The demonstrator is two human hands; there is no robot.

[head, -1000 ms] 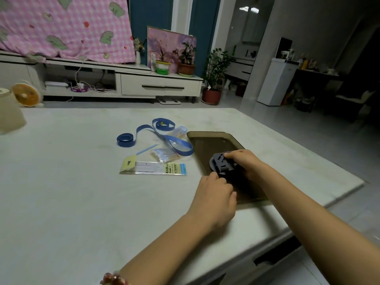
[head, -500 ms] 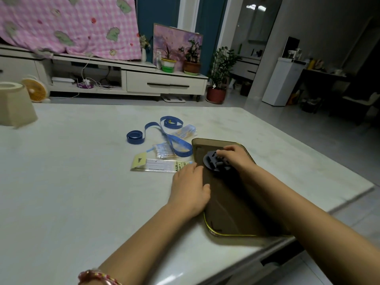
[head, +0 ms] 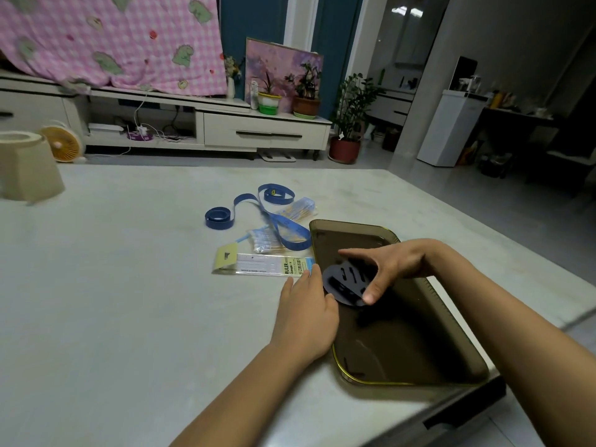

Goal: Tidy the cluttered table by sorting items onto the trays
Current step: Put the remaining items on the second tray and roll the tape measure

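The tray [head: 451, 343], a rounded rectangle of smoky brown translucent plastic with a thin gold rim, lay at the right near edge of the pale, faintly marbled table [head: 129, 285]. Its long axis ran from the person outward, with the far end leaning a little to the left. Over its far left part was the slotted disc [head: 345, 280], a flat, dark, round piece cut with several short elongated slots. Whether it lay flat on the tray floor or sat slightly raised could not be told. The right hand [head: 396, 264] spanned the disc from the right, thumb tip against its near rim and fingers arched wide over its far rim, so the disc was held between them. The left hand [head: 306, 314] rested on the table against the tray's left rim, fingers fairly straight and holding nothing, their tips beside the disc's left edge and the ruler packet [head: 264, 264]. That packet, a clear glossy sleeve with a yellow header card, lay crosswise, header to the left and right end toward the tray. Just beyond it sat a crinkled packet of cotton swabs [head: 259, 241], crossed by a blue tape measure [head: 254, 211] that was part coiled and part looped. A second swab packet [head: 298, 209] lay farther back.
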